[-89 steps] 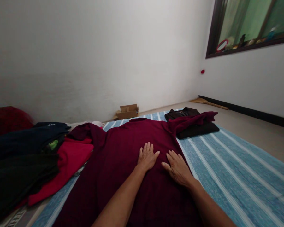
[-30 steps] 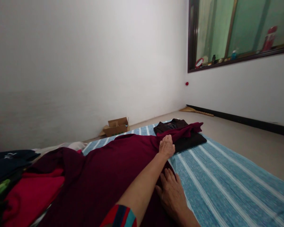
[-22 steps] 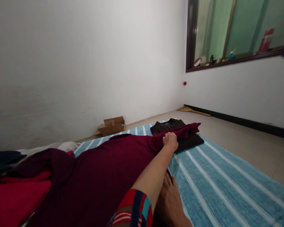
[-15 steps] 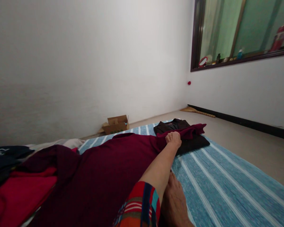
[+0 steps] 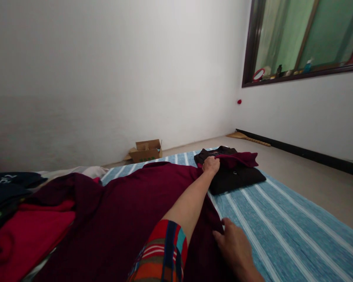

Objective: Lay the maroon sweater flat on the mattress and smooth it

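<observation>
A dark maroon shirt point(image 5: 129, 207) lies spread on a blue striped mat point(image 5: 282, 227). My left hand point(image 5: 211, 164) reaches far across it and is closed on the shirt's right sleeve point(image 5: 238, 158), which drapes over a folded black garment point(image 5: 235, 176). My right hand point(image 5: 233, 244) rests near me at the shirt's right edge, its fingers curled on the cloth there. A striped red sleeve covers my left upper arm.
A pile of red, black and navy clothes point(image 5: 20, 219) lies at the left. An open cardboard box point(image 5: 145, 150) stands by the far wall. A broom point(image 5: 248, 138) lies along the right wall, under a window sill with small items point(image 5: 282, 72). Bare floor point(image 5: 312, 176) lies right of the mat.
Both hands lay flat on the shirt's middle three seconds ago. My left hand then reached to the right sleeve and gripped it. My right hand slid right to the shirt's edge.
</observation>
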A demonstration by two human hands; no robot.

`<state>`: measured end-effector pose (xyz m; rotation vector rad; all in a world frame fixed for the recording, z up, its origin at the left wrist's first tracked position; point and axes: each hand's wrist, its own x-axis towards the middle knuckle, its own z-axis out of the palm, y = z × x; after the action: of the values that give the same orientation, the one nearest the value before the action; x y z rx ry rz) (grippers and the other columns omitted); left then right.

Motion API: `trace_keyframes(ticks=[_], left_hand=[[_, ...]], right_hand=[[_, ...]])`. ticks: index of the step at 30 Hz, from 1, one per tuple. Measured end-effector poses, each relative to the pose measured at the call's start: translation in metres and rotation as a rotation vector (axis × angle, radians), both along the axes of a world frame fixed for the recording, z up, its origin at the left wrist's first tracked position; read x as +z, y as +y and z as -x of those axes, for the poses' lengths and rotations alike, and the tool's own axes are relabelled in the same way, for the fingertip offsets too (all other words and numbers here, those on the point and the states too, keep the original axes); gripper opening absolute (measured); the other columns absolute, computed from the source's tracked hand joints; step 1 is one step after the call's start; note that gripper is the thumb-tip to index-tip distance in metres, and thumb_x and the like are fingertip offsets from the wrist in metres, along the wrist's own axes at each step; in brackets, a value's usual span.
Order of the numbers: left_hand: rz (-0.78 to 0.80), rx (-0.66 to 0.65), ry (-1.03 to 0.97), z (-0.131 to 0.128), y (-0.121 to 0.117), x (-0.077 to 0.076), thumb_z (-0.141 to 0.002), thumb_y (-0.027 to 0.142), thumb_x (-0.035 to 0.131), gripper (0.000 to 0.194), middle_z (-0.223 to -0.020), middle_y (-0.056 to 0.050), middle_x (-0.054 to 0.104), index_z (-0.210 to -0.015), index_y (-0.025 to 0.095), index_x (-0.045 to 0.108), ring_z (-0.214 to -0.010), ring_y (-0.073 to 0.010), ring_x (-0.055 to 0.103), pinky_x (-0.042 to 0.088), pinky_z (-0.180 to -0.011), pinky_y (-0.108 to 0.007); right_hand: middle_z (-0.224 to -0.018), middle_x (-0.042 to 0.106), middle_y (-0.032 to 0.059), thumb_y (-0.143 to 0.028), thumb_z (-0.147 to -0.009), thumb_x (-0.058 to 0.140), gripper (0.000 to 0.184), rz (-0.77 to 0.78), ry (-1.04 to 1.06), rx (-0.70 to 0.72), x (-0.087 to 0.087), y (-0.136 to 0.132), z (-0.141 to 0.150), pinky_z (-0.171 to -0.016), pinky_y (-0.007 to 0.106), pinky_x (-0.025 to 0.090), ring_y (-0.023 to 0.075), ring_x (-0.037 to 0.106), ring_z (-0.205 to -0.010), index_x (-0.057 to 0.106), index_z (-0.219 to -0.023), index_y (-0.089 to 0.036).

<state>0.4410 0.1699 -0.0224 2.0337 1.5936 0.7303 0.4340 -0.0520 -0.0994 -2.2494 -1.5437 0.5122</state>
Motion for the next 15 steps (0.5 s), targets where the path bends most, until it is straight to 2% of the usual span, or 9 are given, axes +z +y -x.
trace_keyframes(ticks=[4, 7, 12, 15], left_hand=[[0.005, 0.024, -0.191, 0.005, 0.01, 0.001, -0.082, 0.029, 0.044, 0.029, -0.105, -0.012, 0.069, -0.091, 0.018, 0.07, -0.104, -0.0254, 0.06, 0.043, -0.09, -0.033], [0.011, 0.034, -0.361, 0.015, 0.014, 0.003, -0.082, 0.027, 0.045, 0.027, -0.099, -0.01, 0.07, -0.089, 0.018, 0.069, -0.1, -0.0231, 0.061, 0.043, -0.088, -0.031], [0.031, 0.074, -0.66, 0.052, 0.018, 0.005, -0.084, 0.031, 0.043, 0.029, -0.095, -0.009, 0.07, -0.092, 0.016, 0.066, -0.091, -0.0218, 0.062, 0.047, -0.082, -0.032], [0.054, 0.079, -0.838, 0.079, 0.02, 0.009, -0.085, 0.031, 0.044, 0.027, -0.092, -0.008, 0.07, -0.097, 0.017, 0.065, -0.092, -0.022, 0.063, 0.048, -0.082, -0.034]], right_hand=[[-0.083, 0.07, 0.0105, -0.03, -0.076, 0.054, 0.017, 0.041, 0.121, 0.067, -0.001, 0.001, -0.009, -0.066, 0.029, 0.043, 0.0249, 0.066, -0.082, 0.063, -0.083, -0.017], [-0.082, 0.07, 0.0099, -0.027, -0.076, 0.053, 0.015, 0.049, 0.239, 0.12, -0.002, 0.0, -0.01, -0.063, 0.027, 0.043, 0.0231, 0.066, -0.08, 0.064, -0.077, -0.017], [-0.079, 0.07, 0.0094, -0.022, -0.078, 0.049, 0.018, 0.004, 0.273, 0.159, -0.002, -0.001, -0.008, -0.064, 0.026, 0.042, 0.0217, 0.066, -0.078, 0.066, -0.074, -0.017], [-0.079, 0.07, 0.0085, -0.022, -0.079, 0.049, 0.019, -0.009, 0.259, 0.174, 0.004, -0.003, -0.004, -0.063, 0.025, 0.042, 0.0206, 0.066, -0.078, 0.067, -0.077, -0.017]])
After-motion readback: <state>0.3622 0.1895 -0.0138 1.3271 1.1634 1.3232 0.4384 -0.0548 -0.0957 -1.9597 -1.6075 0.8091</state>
